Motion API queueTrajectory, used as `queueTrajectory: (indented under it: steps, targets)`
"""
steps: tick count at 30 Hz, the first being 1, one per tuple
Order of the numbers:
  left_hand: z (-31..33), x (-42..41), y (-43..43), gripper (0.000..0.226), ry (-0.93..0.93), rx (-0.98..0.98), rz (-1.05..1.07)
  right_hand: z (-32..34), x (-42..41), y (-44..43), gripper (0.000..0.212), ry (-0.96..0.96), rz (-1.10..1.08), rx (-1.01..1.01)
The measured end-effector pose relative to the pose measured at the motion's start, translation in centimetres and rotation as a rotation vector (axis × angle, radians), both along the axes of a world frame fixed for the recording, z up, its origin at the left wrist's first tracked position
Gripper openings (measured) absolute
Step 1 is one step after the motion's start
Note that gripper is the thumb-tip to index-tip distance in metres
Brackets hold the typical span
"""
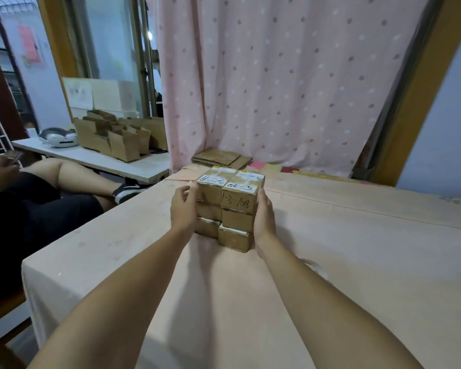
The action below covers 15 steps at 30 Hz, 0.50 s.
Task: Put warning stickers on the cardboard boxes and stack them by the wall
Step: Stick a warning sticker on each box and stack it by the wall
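Note:
Two side-by-side stacks of small cardboard boxes (237, 209), three high, stand on the peach-covered table (357, 262). White labels with black handwriting and yellow-marked stickers (246, 179) cover the top boxes. My left hand (183, 211) presses against the left side of the stacks, fingers loosely curved at the upper box. My right hand (264, 219) lies flat against the right side, fingers straight. The boxes sit squeezed between both palms.
Flattened cardboard (221, 158) lies at the table's far edge by the pink curtain (290, 83). A white side table (104, 161) on the left carries several open boxes (123, 139). A seated person (37, 198) is at the left. A tape roll (314, 267) peeks out by my right forearm.

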<state>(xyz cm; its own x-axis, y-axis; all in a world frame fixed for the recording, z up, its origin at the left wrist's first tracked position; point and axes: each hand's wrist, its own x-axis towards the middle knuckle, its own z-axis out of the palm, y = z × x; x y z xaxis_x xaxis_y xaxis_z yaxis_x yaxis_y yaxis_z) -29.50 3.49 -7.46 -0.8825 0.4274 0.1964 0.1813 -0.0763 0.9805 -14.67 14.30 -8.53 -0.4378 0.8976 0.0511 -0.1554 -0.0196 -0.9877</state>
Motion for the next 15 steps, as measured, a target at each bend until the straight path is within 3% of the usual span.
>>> queueTrajectory:
  steps: [5,9,15]
  targets:
    - [2.5,1.4,-0.5,0.035,0.268,-0.087,0.152,2.0,1.4,-0.9,0.069,-0.126,-0.12,0.034]
    - [4.0,4.6,-0.6,0.022,0.479,-0.233,0.13,2.9,2.4,-1.8,0.066,-0.282,-0.166,0.107]
    - [3.7,8.4,-0.2,0.026,0.394,-0.292,0.04,4.1,3.9,-3.1,0.032,-0.316,-0.09,0.153]
